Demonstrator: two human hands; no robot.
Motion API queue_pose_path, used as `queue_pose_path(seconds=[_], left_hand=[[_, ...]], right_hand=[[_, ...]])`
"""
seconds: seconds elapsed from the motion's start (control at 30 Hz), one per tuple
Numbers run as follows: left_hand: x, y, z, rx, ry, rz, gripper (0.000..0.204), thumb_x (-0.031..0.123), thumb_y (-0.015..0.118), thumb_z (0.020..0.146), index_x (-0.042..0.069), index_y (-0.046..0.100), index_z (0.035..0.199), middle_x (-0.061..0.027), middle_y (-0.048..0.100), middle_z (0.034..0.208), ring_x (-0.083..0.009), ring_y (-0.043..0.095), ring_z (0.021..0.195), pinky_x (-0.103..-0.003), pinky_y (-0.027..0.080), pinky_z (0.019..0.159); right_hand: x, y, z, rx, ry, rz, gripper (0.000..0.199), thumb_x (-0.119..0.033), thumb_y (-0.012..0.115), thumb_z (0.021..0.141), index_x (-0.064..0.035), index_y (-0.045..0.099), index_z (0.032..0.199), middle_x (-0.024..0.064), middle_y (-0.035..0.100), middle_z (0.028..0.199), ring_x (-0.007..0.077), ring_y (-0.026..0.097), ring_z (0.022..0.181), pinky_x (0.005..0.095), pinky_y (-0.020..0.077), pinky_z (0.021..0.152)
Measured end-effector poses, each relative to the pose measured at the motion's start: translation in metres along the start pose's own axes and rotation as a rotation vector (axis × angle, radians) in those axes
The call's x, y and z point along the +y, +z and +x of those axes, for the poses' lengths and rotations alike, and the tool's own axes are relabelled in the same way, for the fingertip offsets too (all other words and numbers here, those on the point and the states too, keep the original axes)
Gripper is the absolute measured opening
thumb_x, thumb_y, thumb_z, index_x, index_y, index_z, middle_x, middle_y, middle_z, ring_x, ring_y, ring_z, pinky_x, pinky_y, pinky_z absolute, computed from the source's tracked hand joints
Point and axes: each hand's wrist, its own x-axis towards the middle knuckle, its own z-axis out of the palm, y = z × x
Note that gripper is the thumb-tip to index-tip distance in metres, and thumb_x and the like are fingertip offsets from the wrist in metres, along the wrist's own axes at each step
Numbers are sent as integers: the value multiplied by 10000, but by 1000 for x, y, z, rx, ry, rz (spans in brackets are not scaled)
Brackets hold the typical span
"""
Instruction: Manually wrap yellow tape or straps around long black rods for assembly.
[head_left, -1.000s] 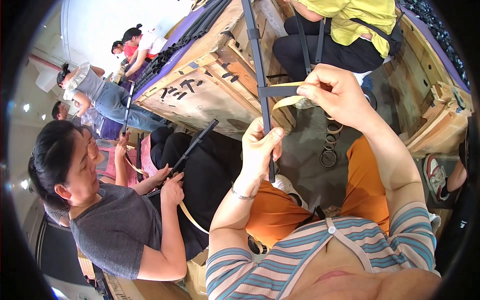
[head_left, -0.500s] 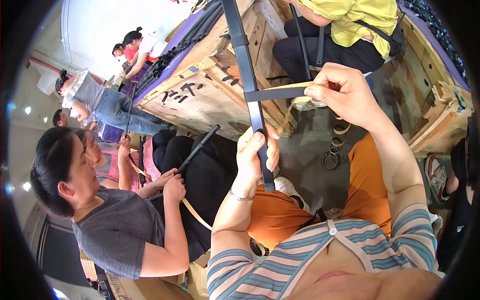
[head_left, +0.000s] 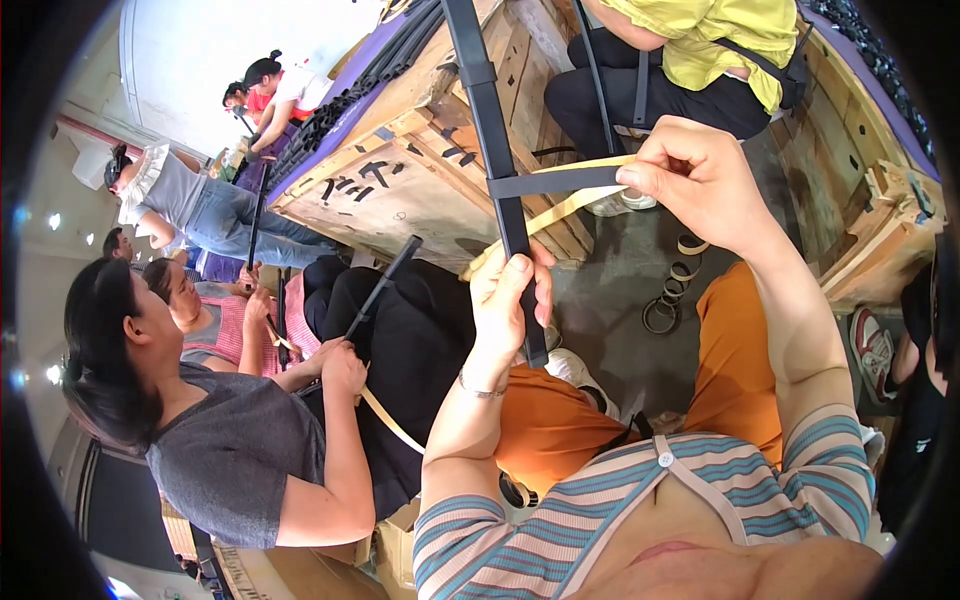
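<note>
My left hand [head_left: 508,300] is closed round the lower part of a long black bar [head_left: 490,115], which stands tilted in front of me. A black adhesive strip [head_left: 560,182] is wrapped at the bar and stretches right from it. At its far end my right hand [head_left: 695,180] pinches the strip between thumb and fingers. A pale yellow backing strip [head_left: 555,213] runs slantwise from near the right hand, passing behind the bar to the area above my left hand. Part of it is hidden by the bar.
Wooden crates [head_left: 400,205] stand ahead, with black tubes [head_left: 350,100] on a purple cover. Curled backing strips [head_left: 662,312] lie on the floor. A person in grey [head_left: 240,440] sits close at my left with a similar bar; one in yellow [head_left: 700,45] sits ahead.
The yellow backing strip, hanging loose before, now stretches leftward behind the bar. My right hand has shifted slightly up and right. The neighbour in grey has turned their head.
</note>
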Motion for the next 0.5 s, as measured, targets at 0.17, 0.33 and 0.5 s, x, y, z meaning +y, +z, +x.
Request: queue_pose_path(seconds=[0.17,0.33,0.5], left_hand=[[8,4,-3,-189,-29,-290,343,277,461,902,-64,490,870,-49,418,478,-109,360,310,-222,295,274],[12,6,-7,-435,-166,-673,393,320,456,904,-65,491,835,-57,403,420,-122,350,272,-233,296,269],[15,10,-9,-522,-197,-709,399,322,476,896,-72,494,843,-49,397,410,-122,348,266,-233,294,275]], right_hand=[[13,2,3,-24,17,52,240,-151,679,777,1,550,643,-22,428,583,30,371,514,214,292,451],[20,14,2,-190,174,163,184,-115,636,815,5,561,697,-28,446,665,20,387,569,201,301,496],[21,24,6,-253,18,229,135,-98,601,834,17,569,897,44,493,938,48,483,698,204,406,612]])
